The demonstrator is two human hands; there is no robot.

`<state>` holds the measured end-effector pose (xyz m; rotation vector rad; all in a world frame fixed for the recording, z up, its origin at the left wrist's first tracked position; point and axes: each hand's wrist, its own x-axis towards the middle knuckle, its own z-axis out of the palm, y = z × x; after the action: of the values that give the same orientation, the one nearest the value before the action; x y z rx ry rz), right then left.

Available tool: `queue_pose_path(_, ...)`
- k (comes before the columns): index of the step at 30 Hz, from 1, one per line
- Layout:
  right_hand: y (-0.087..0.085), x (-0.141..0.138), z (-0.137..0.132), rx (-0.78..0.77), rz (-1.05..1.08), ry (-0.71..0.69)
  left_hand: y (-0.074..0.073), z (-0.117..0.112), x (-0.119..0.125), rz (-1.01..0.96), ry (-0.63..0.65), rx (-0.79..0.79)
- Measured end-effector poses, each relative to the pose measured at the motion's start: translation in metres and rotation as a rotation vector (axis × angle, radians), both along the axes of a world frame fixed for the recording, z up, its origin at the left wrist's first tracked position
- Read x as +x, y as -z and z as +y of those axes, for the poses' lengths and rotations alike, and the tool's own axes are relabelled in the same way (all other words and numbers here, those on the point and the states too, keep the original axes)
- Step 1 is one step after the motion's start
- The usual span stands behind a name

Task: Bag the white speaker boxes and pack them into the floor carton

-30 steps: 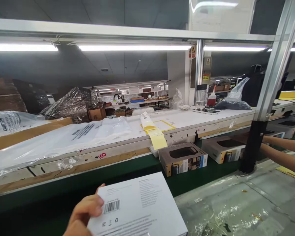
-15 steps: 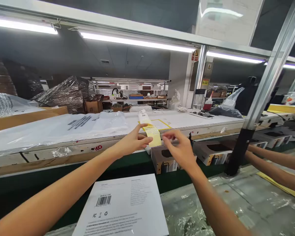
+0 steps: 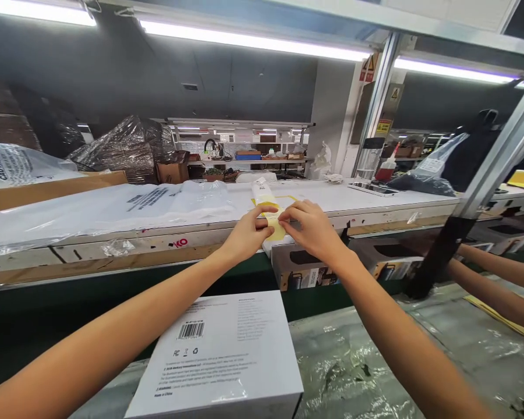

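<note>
Both my arms reach forward to a yellow label strip (image 3: pixel 274 226) that hangs over the front edge of the raised white shelf (image 3: pixel 375 205). My left hand (image 3: pixel 245 233) pinches the strip from the left with thumb and fingers closed on it. From the right, my right hand (image 3: pixel 311 229) closes its fingertips on the same strip. The strip runs back to a white roll (image 3: pixel 261 188) lying on the shelf. Below my arms, a white box (image 3: pixel 227 358) with a barcode and printed text lies flat near me.
Brown product boxes (image 3: pixel 303 269) ride the green belt (image 3: pixel 61 314) under the shelf. Another person's two forearms (image 3: pixel 498 279) reach in from the right. Clear plastic bags (image 3: pixel 105 209) cover the shelf's left. A slanted metal post (image 3: pixel 471 198) stands at right. Crinkled plastic sheet (image 3: pixel 375 361) covers the near surface.
A second ago only my left hand held the white box low in view. Both hands then reached out to the yellow strip and have now closed on it; the box lies free.
</note>
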<state>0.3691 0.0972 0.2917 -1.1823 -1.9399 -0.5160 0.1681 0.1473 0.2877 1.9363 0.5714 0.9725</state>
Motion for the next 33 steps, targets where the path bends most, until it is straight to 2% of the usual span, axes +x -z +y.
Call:
queue_pose_path(2, -0.004, -0.001, -0.001, 0.000, -0.053, 0.021, -0.005, -0.003, 0.001, 0.018, -0.024, -0.039)
queue_pose_path(5, -0.007, -0.008, -0.018, -0.026, 0.043, -0.019, -0.016, -0.012, -0.014, 0.080, 0.044, -0.089)
queue_pose_path(7, -0.007, -0.020, -0.039, -0.116, 0.210, -0.102, -0.021, -0.023, -0.044, 0.114, 0.098, -0.077)
queue_pose_path(9, -0.005, -0.038, -0.062, -0.351, 0.376, -0.240, -0.018, -0.040, -0.089, 0.144, 0.083, -0.026)
queue_pose_path(10, -0.004, -0.049, -0.073, -0.500, 0.420, -0.316, -0.012, -0.051, -0.114, 0.162, 0.049, -0.014)
queue_pose_path(12, -0.003, -0.073, -0.089, -0.753, 0.397, -0.448, 0.010, -0.073, -0.160, 0.181, -0.028, -0.048)
queue_pose_path(15, 0.000, -0.109, -0.100, -0.880, 0.223, -0.514, 0.056, -0.103, -0.204, 0.152, -0.054, -0.131)
queue_pose_path(18, 0.003, -0.134, -0.100, -0.888, 0.097, -0.481, 0.096, -0.119, -0.210, 0.082, -0.072, -0.062)
queue_pose_path(21, 0.003, -0.144, -0.100, -0.869, 0.021, -0.437, 0.114, -0.125, -0.197, -0.016, -0.134, 0.019)
queue_pose_path(28, -0.012, -0.154, -0.110, -1.017, -0.125, -0.305, 0.123, -0.127, -0.187, -0.140, -0.137, 0.037)
queue_pose_path(33, -0.013, -0.157, -0.111, -1.045, -0.162, -0.247, 0.126, -0.126, -0.185, -0.175, -0.117, 0.039)
